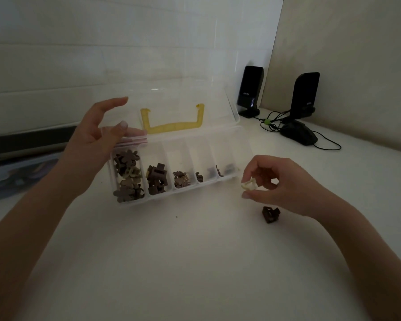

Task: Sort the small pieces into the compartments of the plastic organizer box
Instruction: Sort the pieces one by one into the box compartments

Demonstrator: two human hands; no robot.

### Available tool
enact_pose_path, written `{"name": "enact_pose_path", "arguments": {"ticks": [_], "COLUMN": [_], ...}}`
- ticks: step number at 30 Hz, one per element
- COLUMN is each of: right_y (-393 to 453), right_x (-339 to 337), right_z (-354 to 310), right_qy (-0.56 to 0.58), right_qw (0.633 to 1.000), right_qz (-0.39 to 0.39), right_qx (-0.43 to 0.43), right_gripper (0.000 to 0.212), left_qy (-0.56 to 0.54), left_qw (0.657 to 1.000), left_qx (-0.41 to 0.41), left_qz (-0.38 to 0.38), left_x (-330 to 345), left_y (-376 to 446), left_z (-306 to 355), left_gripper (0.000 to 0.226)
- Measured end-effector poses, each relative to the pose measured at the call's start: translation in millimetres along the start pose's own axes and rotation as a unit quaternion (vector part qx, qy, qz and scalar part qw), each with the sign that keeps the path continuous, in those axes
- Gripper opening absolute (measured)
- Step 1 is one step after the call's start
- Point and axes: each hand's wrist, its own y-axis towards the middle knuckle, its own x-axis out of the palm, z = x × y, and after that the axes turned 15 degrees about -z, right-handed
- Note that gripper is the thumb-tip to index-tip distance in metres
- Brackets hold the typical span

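Fingers of my right hand (272,181) pinch a pale piece (248,183) beside the organizer box (183,158), ready to drop in, while my left hand (97,140) hovers spread near its far-left corner.

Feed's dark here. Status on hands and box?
Left hand open at organizer box left end. Right hand pinches cream piece. Brown piece loose on table. Nothing blocking.

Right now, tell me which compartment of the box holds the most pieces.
The leftmost compartment, beside the left hand: piled nearly its whole length; the others hold small clusters.
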Motion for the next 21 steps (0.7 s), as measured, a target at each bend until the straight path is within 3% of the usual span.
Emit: {"name": "enact_pose_path", "arguments": {"ticks": [9, 21], "right_y": [0, 3], "right_x": [-4, 6], "right_z": [-1, -1], "right_qy": [-0.017, -0.102], "right_qw": [0.968, 0.97], "right_qz": [0.251, 0.22], "right_qx": [0.004, -0.014], "right_gripper": [0.017, 0.021], "left_qy": [-0.024, -0.036], "left_qw": [1.0, 0.999], "left_qx": [0.001, -0.017], "left_qz": [0.0, 0.005], "left_x": [-1, 2], "left_y": [0, 2], "left_z": [-2, 1], "left_gripper": [0.035, 0.04]}}
